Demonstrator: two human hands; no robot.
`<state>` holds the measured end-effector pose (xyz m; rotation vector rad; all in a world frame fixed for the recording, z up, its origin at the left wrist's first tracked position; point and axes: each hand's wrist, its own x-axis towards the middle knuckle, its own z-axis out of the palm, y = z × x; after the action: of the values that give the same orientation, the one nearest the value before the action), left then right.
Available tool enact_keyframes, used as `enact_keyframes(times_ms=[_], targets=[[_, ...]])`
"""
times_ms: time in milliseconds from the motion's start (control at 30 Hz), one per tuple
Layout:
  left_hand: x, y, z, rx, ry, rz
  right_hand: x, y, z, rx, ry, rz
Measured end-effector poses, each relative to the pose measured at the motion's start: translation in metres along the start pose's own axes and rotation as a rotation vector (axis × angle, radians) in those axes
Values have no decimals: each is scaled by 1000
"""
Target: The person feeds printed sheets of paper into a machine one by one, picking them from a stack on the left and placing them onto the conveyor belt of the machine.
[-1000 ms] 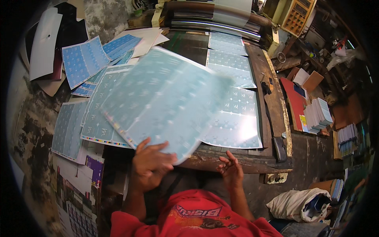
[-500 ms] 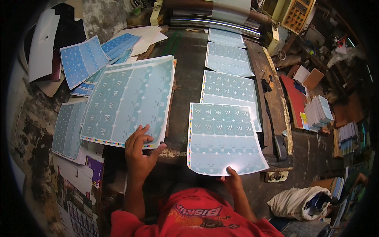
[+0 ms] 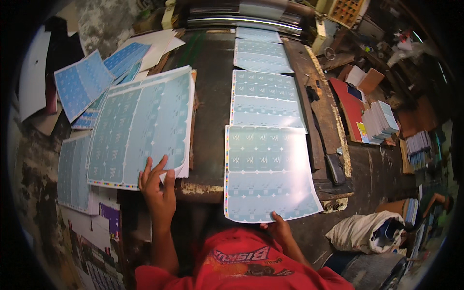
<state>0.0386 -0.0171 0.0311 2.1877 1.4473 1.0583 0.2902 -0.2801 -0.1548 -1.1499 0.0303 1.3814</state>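
Observation:
My right hand (image 3: 277,224) pinches the near edge of a pale blue-green printed sheet (image 3: 266,181), thumb on top. That sheet bends at the near side and shines with reflected light. Beyond it, similar printed sheets (image 3: 266,104) lie in an overlapping row running back to the rollers. To the left is a stack of the same printed sheets (image 3: 145,125), its front corner sticking out past the table edge. My left hand (image 3: 158,186) rests against this near edge with its fingers spread, and I see nothing held in it.
Metal rollers (image 3: 244,21) cross the far end of the dark table (image 3: 205,104). Bluer sheets (image 3: 83,84) lie loose at the far left. Another sheet stack (image 3: 73,174) stands lower left. On the right are a red board (image 3: 346,108), booklets (image 3: 379,123), a white sack (image 3: 365,233) and another person's arm (image 3: 431,202).
My view has shifted a little to the right. The sheet in my right hand has come toward me, away from the row behind it. My left hand stays at the stack's near edge.

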Motion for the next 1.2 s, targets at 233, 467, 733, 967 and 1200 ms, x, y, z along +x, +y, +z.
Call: enact_keyframes(times_ms=[233, 467, 733, 967, 1200], targets=[[-13, -10, -1, 185, 7, 268, 0, -12, 12, 7, 20, 38], [-14, 0, -8, 223, 6, 372, 34, -33, 16, 52, -73, 12], [-16, -26, 3, 209, -3, 333, 66, -36, 55, 165, 119, -236], [-10, 3, -6, 51, 20, 198, 54, -35, 74, 171, 221, -330], [-18, 3, -9, 96, 55, 225, 142, -85, 124, -1289, -21, -1084]])
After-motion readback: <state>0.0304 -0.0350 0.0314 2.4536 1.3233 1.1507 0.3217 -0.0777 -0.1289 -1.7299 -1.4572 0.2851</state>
